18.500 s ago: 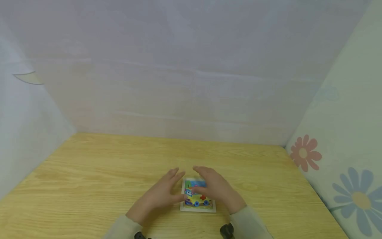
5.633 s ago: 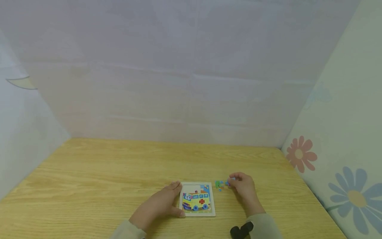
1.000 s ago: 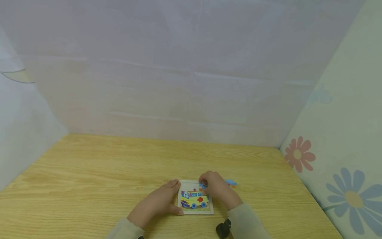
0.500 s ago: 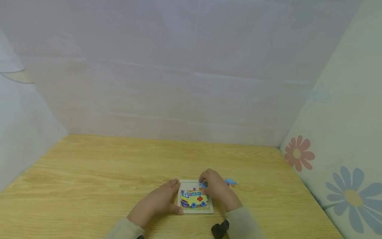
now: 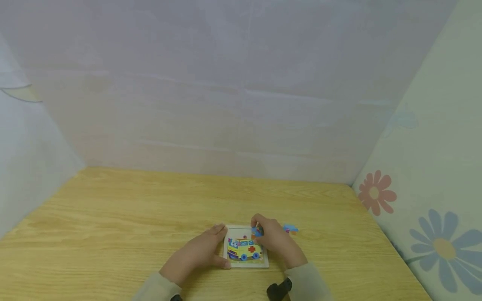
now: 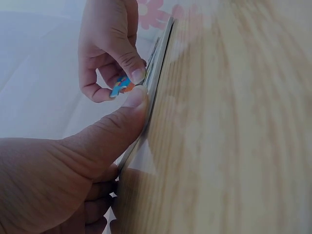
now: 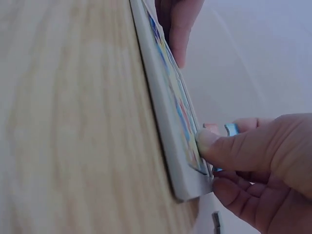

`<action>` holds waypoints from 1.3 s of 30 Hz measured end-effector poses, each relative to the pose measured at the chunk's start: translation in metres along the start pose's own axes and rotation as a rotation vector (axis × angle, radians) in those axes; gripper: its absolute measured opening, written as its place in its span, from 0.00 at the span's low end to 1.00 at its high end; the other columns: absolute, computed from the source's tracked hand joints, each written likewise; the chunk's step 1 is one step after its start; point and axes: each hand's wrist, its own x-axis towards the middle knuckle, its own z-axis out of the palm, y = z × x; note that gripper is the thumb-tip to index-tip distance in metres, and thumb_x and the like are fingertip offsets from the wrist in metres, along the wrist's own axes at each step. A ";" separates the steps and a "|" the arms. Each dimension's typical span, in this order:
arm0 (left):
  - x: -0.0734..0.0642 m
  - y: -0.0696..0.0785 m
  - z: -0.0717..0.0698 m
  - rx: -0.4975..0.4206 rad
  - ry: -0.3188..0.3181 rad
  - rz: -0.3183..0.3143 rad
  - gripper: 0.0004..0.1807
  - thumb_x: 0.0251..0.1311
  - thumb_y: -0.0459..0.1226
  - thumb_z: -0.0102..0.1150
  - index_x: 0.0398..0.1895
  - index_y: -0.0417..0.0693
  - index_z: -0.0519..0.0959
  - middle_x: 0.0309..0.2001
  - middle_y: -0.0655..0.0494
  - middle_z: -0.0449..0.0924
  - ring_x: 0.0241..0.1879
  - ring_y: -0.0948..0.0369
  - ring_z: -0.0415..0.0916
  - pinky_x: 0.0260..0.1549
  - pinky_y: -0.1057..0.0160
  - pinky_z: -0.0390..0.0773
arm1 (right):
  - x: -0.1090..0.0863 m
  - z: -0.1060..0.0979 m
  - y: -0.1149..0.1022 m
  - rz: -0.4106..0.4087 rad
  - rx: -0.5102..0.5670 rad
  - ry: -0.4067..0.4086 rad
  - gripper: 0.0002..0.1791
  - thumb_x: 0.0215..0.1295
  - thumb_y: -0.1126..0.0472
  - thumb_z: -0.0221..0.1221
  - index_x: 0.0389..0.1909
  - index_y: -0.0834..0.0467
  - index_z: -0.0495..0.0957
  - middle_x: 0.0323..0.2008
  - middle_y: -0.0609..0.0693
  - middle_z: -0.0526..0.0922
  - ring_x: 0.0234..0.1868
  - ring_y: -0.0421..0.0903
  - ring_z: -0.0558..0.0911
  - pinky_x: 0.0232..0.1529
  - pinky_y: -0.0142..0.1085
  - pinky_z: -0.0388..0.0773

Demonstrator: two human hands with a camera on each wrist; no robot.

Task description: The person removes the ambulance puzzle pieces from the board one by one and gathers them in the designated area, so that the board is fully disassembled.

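Note:
A small jigsaw puzzle board (image 5: 246, 266) with a pale frame and a yellow ambulance picture lies on the table. My left hand (image 5: 197, 251) holds its left side, thumb at the near corner and fingers at the far one. At the board's far right corner my right hand (image 5: 278, 239) pinches a blue and orange puzzle piece (image 6: 121, 86), tilted up from the board in the left wrist view. The board's far left part is bare and whitish. Loose puzzle pieces (image 5: 290, 228), mostly blue, lie just beyond my right hand, which partly hides that spot.
The light wooden table (image 5: 150, 205) runs back to a pale cloth wall (image 5: 211, 104). A side panel with printed flowers (image 5: 444, 248) stands along the right edge. Black straps with small devices (image 5: 279, 289) sit at both wrists.
Long before, the picture was whole; then pieces lay at the right with my right hand among them. That hand has since come to the board's far right corner. Over the last second little moves.

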 end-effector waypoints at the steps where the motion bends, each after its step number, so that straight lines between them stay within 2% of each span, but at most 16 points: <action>1: 0.000 0.000 0.000 0.002 0.000 0.001 0.53 0.41 0.55 0.68 0.65 0.31 0.60 0.69 0.38 0.54 0.67 0.42 0.53 0.65 0.44 0.57 | 0.000 0.000 0.001 -0.004 0.006 0.001 0.17 0.54 0.70 0.63 0.39 0.53 0.68 0.23 0.47 0.67 0.24 0.42 0.66 0.23 0.30 0.65; 8: 0.000 -0.002 0.001 -0.010 0.003 0.011 0.53 0.41 0.54 0.69 0.65 0.30 0.60 0.68 0.36 0.54 0.67 0.41 0.53 0.65 0.44 0.57 | -0.004 0.003 0.008 -0.011 0.061 0.005 0.16 0.58 0.68 0.60 0.41 0.49 0.68 0.20 0.43 0.65 0.21 0.39 0.65 0.20 0.28 0.63; 13: 0.000 -0.001 -0.001 -0.016 -0.004 0.006 0.52 0.42 0.54 0.69 0.65 0.31 0.60 0.68 0.37 0.54 0.68 0.41 0.52 0.65 0.44 0.57 | -0.004 0.007 0.011 -0.004 0.077 0.067 0.16 0.57 0.66 0.62 0.42 0.49 0.70 0.19 0.44 0.65 0.20 0.39 0.64 0.19 0.28 0.62; 16: 0.000 0.000 -0.002 -0.026 -0.007 0.000 0.52 0.42 0.54 0.69 0.65 0.31 0.60 0.69 0.37 0.54 0.68 0.42 0.51 0.65 0.44 0.56 | -0.004 0.010 0.015 0.020 0.124 0.114 0.16 0.56 0.65 0.63 0.43 0.49 0.73 0.19 0.44 0.66 0.20 0.40 0.64 0.19 0.29 0.62; 23: 0.000 -0.002 -0.001 -0.037 -0.013 0.002 0.52 0.43 0.54 0.68 0.66 0.31 0.59 0.69 0.37 0.52 0.69 0.42 0.49 0.66 0.44 0.54 | -0.001 0.017 0.024 0.080 0.304 0.188 0.13 0.55 0.60 0.65 0.43 0.53 0.78 0.18 0.45 0.67 0.21 0.40 0.64 0.21 0.29 0.63; 27: 0.000 -0.002 0.001 -0.027 -0.015 0.005 0.52 0.43 0.54 0.68 0.66 0.32 0.58 0.70 0.38 0.52 0.69 0.42 0.48 0.66 0.44 0.54 | 0.000 0.018 0.024 0.125 0.404 0.214 0.16 0.54 0.61 0.65 0.45 0.57 0.79 0.22 0.46 0.73 0.25 0.41 0.67 0.25 0.30 0.67; 30: 0.000 -0.002 0.002 -0.025 -0.019 0.003 0.52 0.43 0.55 0.68 0.66 0.33 0.58 0.70 0.38 0.52 0.69 0.42 0.48 0.66 0.44 0.54 | -0.001 0.017 0.022 0.166 0.516 0.227 0.18 0.55 0.64 0.64 0.49 0.62 0.78 0.27 0.49 0.76 0.26 0.41 0.70 0.26 0.30 0.71; 34: 0.000 -0.002 0.004 -0.030 -0.021 -0.003 0.53 0.43 0.55 0.68 0.66 0.33 0.58 0.70 0.39 0.52 0.69 0.43 0.48 0.66 0.44 0.54 | -0.003 0.013 0.018 0.221 0.682 0.247 0.22 0.56 0.68 0.62 0.52 0.68 0.72 0.27 0.50 0.79 0.24 0.40 0.75 0.24 0.29 0.73; 39: 0.000 -0.004 0.004 -0.036 -0.008 -0.001 0.53 0.42 0.55 0.68 0.66 0.33 0.59 0.70 0.39 0.52 0.69 0.43 0.49 0.66 0.44 0.54 | -0.006 0.006 0.013 0.284 0.798 0.292 0.20 0.57 0.68 0.62 0.50 0.67 0.69 0.29 0.52 0.83 0.25 0.41 0.78 0.24 0.28 0.74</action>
